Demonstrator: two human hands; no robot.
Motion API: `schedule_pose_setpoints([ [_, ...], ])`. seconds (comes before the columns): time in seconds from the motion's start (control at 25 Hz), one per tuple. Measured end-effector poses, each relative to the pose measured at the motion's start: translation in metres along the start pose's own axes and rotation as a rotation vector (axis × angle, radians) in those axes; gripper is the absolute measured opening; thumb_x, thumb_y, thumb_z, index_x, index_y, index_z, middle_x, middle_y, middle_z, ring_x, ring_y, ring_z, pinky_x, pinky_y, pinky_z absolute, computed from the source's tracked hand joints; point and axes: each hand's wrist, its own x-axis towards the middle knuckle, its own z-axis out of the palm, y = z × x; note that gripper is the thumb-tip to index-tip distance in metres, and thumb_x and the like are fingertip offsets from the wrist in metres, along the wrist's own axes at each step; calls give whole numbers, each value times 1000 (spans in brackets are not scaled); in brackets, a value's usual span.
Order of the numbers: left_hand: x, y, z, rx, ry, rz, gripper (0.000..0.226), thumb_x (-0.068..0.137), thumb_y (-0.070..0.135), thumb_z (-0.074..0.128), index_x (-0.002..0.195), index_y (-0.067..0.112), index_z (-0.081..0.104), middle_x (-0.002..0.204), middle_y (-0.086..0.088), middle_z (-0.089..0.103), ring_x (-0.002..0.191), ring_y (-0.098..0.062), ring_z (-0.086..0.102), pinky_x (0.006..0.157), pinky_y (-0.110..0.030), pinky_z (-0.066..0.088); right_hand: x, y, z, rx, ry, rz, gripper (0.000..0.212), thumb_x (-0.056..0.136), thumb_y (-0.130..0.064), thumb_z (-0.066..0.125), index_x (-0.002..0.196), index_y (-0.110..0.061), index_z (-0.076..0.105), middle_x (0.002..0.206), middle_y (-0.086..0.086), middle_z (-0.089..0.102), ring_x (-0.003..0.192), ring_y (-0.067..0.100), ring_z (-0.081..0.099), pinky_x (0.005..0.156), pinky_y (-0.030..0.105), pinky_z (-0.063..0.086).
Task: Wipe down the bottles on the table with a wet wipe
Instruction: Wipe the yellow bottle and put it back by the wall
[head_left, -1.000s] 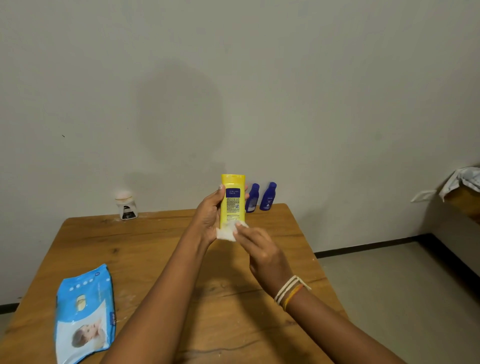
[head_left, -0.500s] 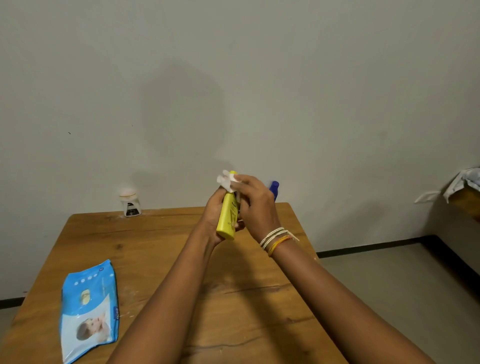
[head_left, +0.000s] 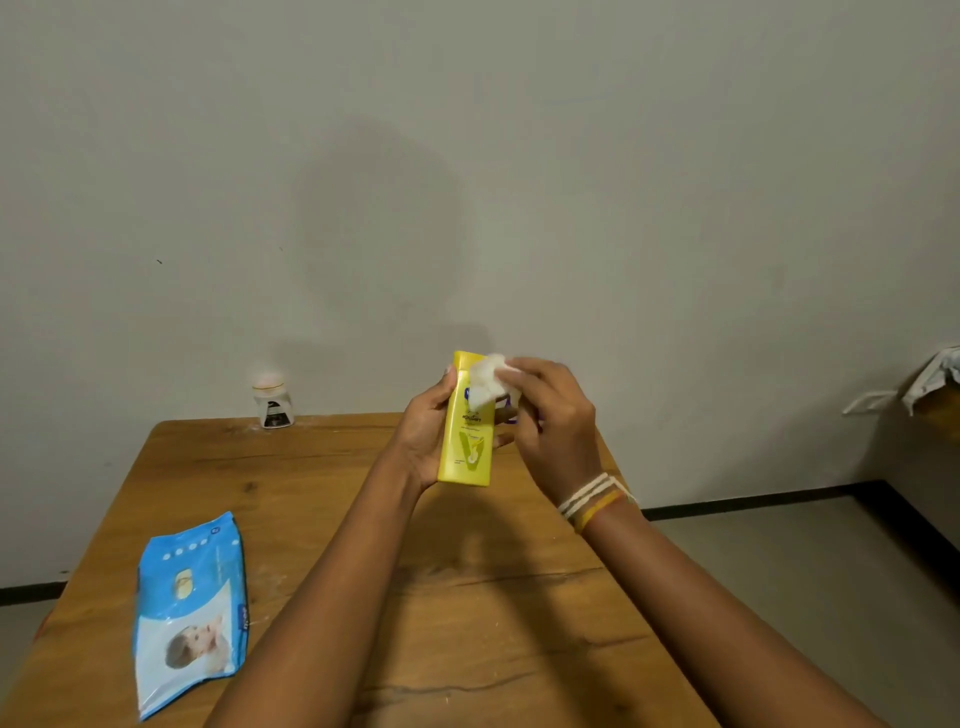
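My left hand (head_left: 423, 434) grips a yellow bottle (head_left: 466, 441) upright above the middle of the wooden table (head_left: 322, 519), its front label facing me. My right hand (head_left: 550, 421) pinches a white wet wipe (head_left: 488, 384) and presses it against the upper part of the yellow bottle. A small white bottle with a dark label (head_left: 272, 401) stands at the table's far edge on the left. The blue bottles at the back are almost wholly hidden behind my right hand.
A blue pack of wet wipes (head_left: 189, 610) lies flat on the table's near left side. The wall rises just behind the table. At the far right edge a box with crumpled paper (head_left: 935, 379) sits on another surface.
The yellow bottle has turned in my left hand from edge-on to front label facing me. My right hand with the wipe has come down from the cap onto the upper front.
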Motion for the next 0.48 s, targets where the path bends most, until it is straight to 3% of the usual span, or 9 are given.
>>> schedule_pose_setpoints([
  [0.12, 1, -3, 8, -41, 47, 37, 38, 92, 33, 41, 113, 9, 62, 103, -12, 70, 95, -25, 67, 84, -36, 55, 14, -10, 20, -80, -169, -7, 33, 81, 1, 61, 114, -3, 66, 120, 18, 62, 113, 31, 58, 95, 39, 51],
  [0.2, 2, 3, 5, -67, 78, 75, 50, 98, 43, 33, 124, 7, 55, 122, -15, 63, 110, -28, 61, 94, -41, 51, -11, -14, 31, -115, -221, -47, 42, 78, 5, 68, 118, -5, 64, 124, 18, 62, 116, 31, 57, 98, 39, 49],
  [0.28, 0, 7, 1, -105, 149, 106, 60, 97, 53, 28, 129, 8, 51, 123, -13, 62, 112, -28, 60, 89, -45, 52, -42, -13, 30, -117, -233, -125, 42, 78, 2, 68, 119, -6, 64, 122, 15, 63, 115, 29, 59, 97, 36, 48],
  [0.4, -2, 3, -2, -137, 324, 86, 60, 96, 56, 28, 117, 8, 56, 101, -9, 65, 88, -22, 63, 75, -36, 55, -67, -7, 17, -7, -206, -145, 31, 86, -8, 52, 112, -6, 68, 114, 13, 67, 108, 26, 62, 91, 35, 54],
  [0.48, 2, 5, -7, -266, 481, 42, 58, 98, 52, 24, 102, 3, 55, 88, -10, 58, 75, -20, 56, 66, -29, 50, -65, -2, 13, 116, -50, 39, 32, 81, 3, 49, 104, -5, 70, 106, 12, 67, 100, 21, 62, 85, 30, 55],
])
